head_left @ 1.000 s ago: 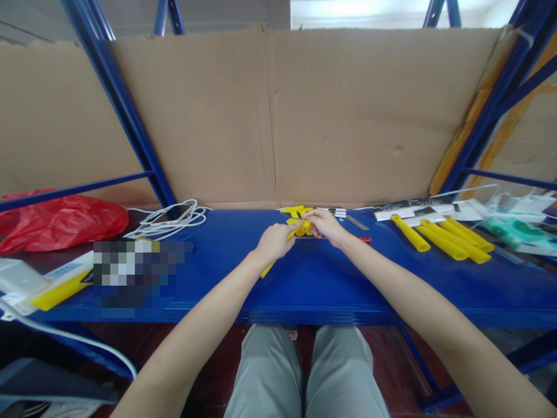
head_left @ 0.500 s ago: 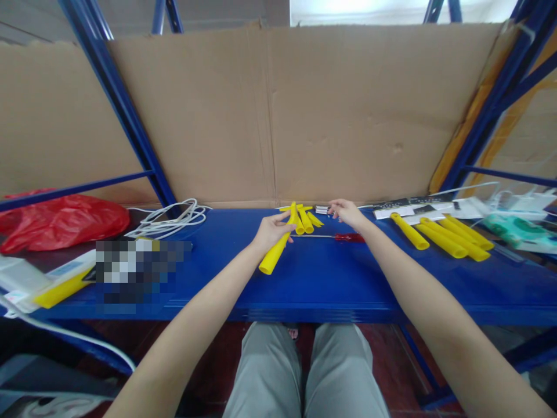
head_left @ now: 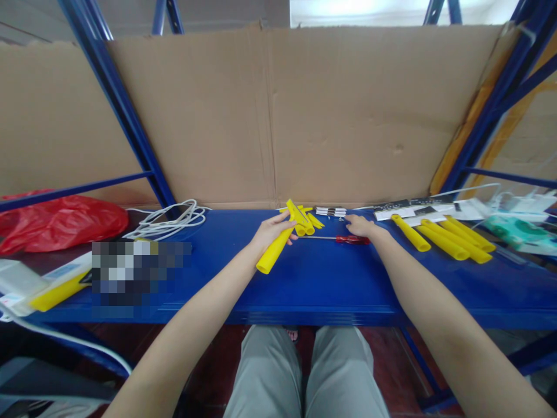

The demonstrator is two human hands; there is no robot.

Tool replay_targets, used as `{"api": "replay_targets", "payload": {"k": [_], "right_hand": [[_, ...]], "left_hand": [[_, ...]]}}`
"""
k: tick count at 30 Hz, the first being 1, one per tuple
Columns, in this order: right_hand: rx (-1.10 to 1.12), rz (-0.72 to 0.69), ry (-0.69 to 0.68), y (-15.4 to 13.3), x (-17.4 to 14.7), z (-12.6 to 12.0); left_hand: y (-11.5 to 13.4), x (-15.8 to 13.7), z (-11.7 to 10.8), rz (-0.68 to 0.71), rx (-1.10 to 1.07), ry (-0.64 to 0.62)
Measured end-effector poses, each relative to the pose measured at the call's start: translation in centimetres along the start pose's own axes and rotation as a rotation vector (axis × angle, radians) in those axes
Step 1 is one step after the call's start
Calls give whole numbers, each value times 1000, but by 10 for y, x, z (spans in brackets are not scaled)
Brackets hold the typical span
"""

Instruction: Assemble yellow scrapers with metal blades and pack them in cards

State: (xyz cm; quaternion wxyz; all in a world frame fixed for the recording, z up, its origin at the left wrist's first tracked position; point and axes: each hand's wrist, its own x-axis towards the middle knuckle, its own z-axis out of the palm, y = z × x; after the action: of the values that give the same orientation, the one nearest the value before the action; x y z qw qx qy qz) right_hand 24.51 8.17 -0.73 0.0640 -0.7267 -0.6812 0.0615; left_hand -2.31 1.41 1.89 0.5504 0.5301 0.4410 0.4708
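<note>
My left hand [head_left: 270, 233] is closed around a yellow plastic handle [head_left: 273, 255], a hollow tube whose open end tilts down towards me. Beyond it lie several more yellow plastic pieces [head_left: 308, 227], partly hidden by the held one. My right hand [head_left: 362, 225] rests low over the shelf, fingers bent together and pointing left; any small thing between the fingertips is hidden. Just under that hand is the red grip of a screwdriver [head_left: 348, 238], its thin shaft pointing left. Tiny metal parts [head_left: 340, 219] lie by the fingertips, in front of a white-and-black stack [head_left: 331, 211].
Several yellow tubes [head_left: 444, 241] lie on the right near flat black-and-white packs [head_left: 394, 209]. At left are a coiled white cable [head_left: 187, 217], a red plastic bag [head_left: 65, 223] and a blurred-out patch. A cardboard sheet [head_left: 348, 116] closes off the back of the blue shelf [head_left: 322, 284].
My right hand has moved right and down, from beside the white-and-black stack to over the screwdriver grip, uncovering the stack. The held yellow handle has turned slightly in my left hand.
</note>
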Motion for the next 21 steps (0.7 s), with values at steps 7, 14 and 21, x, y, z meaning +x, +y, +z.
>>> {"api": "replay_targets", "payload": {"k": [7, 14, 21], "right_hand": [[-54, -51, -36, 1, -2, -2], [-22, -103, 61, 1, -1, -3], [6, -84, 126, 0, 3, -3]], "left_hand": [[0, 0, -1, -46, -65, -48], [-4, 3, -5, -37, -76, -134], [-3, 3, -7, -44, -52, -177]]}}
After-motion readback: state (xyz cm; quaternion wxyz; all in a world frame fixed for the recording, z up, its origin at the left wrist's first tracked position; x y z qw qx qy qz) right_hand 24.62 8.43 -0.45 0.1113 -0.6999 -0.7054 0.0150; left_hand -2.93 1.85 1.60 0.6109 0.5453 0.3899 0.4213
